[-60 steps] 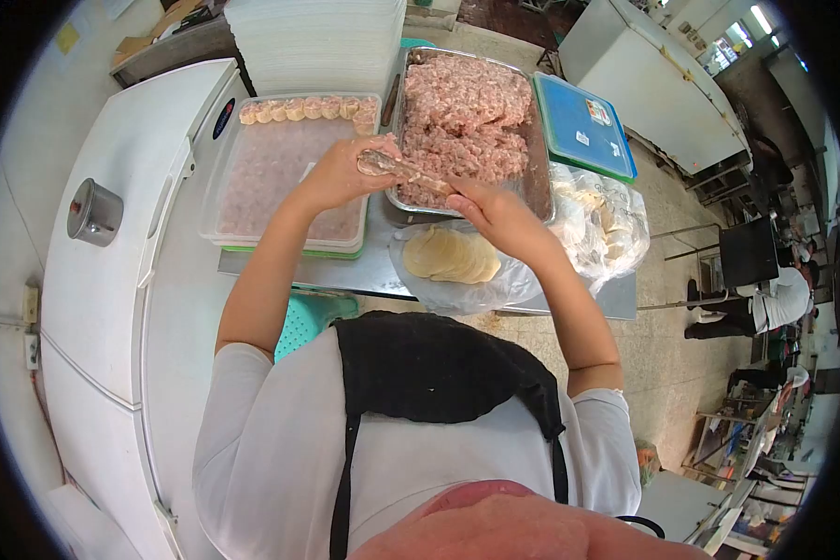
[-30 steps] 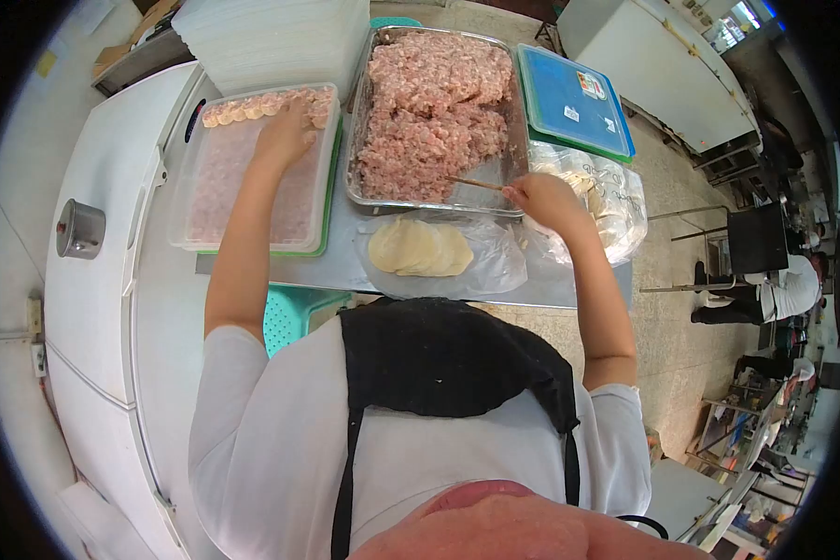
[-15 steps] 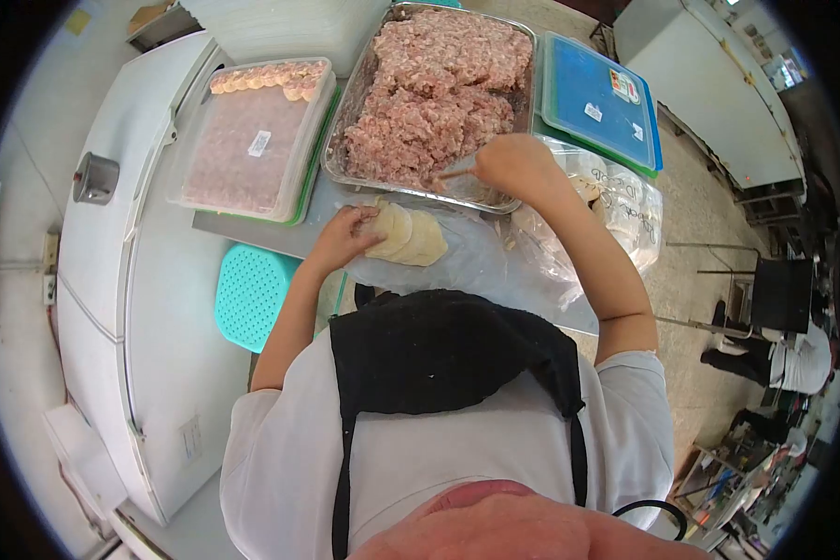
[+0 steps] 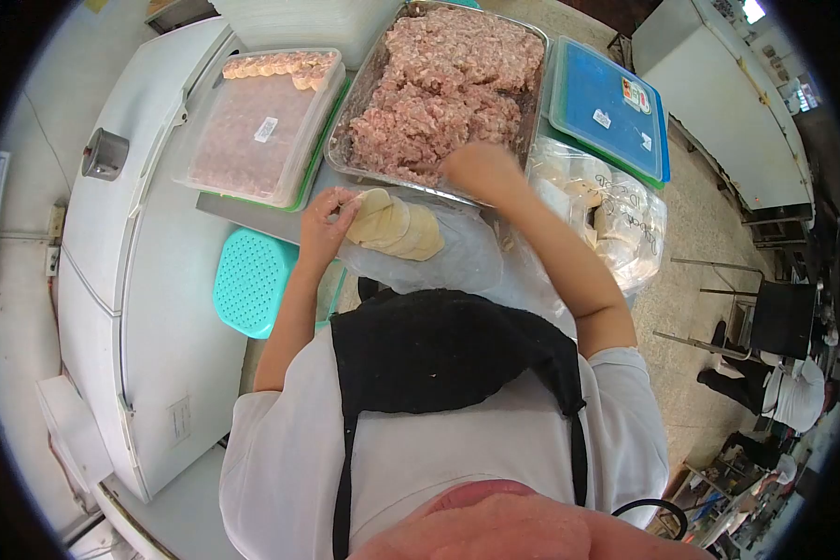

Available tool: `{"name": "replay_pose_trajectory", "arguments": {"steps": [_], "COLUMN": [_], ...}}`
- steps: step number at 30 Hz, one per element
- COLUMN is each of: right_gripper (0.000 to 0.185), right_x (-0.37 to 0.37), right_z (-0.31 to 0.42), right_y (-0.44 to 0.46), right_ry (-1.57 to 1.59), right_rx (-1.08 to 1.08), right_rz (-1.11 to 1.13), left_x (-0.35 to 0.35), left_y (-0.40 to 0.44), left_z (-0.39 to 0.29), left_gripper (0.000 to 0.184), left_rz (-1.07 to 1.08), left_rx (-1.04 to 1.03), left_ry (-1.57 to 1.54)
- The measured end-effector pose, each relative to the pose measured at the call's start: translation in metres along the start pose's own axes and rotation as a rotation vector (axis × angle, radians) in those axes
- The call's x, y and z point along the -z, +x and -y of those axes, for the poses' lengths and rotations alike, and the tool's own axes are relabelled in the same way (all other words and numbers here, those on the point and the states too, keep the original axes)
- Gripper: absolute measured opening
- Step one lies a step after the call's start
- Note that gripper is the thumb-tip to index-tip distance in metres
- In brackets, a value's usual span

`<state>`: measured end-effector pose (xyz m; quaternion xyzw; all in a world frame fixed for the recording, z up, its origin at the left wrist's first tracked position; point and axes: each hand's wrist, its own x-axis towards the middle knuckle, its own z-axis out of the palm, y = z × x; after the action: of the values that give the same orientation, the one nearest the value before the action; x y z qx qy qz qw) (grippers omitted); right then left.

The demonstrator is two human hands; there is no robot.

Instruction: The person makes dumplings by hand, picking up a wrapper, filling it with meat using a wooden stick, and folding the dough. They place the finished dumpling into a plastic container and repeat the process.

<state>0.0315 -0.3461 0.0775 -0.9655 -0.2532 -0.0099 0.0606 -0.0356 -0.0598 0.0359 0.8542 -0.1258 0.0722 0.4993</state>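
My left hand [image 4: 327, 220] is closed in a pinch at the left edge of a stack of round, pale yellow dough wrappers [image 4: 397, 226]. The wrappers lie overlapping on a clear plastic sheet [image 4: 467, 257]. My right hand [image 4: 483, 174], a little blurred, is closed around a thin, flat stick-like spreader [image 4: 426, 168]. Its tip is at the near edge of the ground meat [image 4: 439, 117], and its far end is hard to make out. The meat fills much of a large metal tray [image 4: 345, 154] just beyond the wrappers.
Left of the tray stands a plastic container [image 4: 252, 140] with rows of filled pieces along its far edge. A blue-lidded container [image 4: 607, 112] and a bag of pale rounds [image 4: 616, 215] are on the right. A turquoise perforated stool [image 4: 252, 280] stands below the table's left edge.
My right hand has moved left and slightly nearer along the tray's near edge, with the spreader now at the meat. My left hand has shifted up and left at the wrappers.
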Motion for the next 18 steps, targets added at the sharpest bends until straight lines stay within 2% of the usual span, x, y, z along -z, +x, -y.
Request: {"name": "replay_pose_trajectory", "arguments": {"steps": [2,3,5,6,8,10,12,14,18], "right_gripper": [0.022,0.022,0.020,0.019,0.018,0.018,0.017,0.016,0.014], "right_x": [-0.024,-0.014,0.021,0.031,0.047,0.042,0.011,0.003,0.001], "right_z": [0.024,0.021,0.011,0.003,0.005,0.019,0.039,0.063,0.097], "right_y": [-0.003,-0.001,-0.009,-0.015,-0.027,-0.029,-0.021,-0.004,0.027], "right_ry": [-0.052,-0.057,-0.051,-0.074,-0.148,-0.218,-0.121,-0.108,-0.107], "right_rx": [0.063,0.057,-0.062,-0.078,-0.121,-0.159,-0.116,-0.100,-0.043], "right_rz": [0.013,0.012,0.164,0.149,0.181,0.217,0.105,0.036,-0.062], "left_x": [0.000,0.002,0.005,0.010,0.025,0.039,0.050,0.059,0.052], "left_y": [0.006,0.011,0.016,0.017,0.026,0.031,0.039,0.045,0.045], "left_z": [0.003,0.009,0.025,0.016,-0.017,-0.018,-0.015,-0.013,0.010], "left_gripper": [0.012,0.012,0.012,0.012,0.011,0.011,0.012,0.013,0.014], "left_rz": [-0.076,-0.072,-0.098,-0.090,-0.072,-0.040,0.001,0.038,0.123], "left_rx": [-0.022,-0.028,0.027,0.027,-0.130,-0.177,-0.236,-0.381,-0.542], "left_ry": [0.056,0.051,0.004,-0.005,0.037,0.073,0.115,0.229,0.166]}}
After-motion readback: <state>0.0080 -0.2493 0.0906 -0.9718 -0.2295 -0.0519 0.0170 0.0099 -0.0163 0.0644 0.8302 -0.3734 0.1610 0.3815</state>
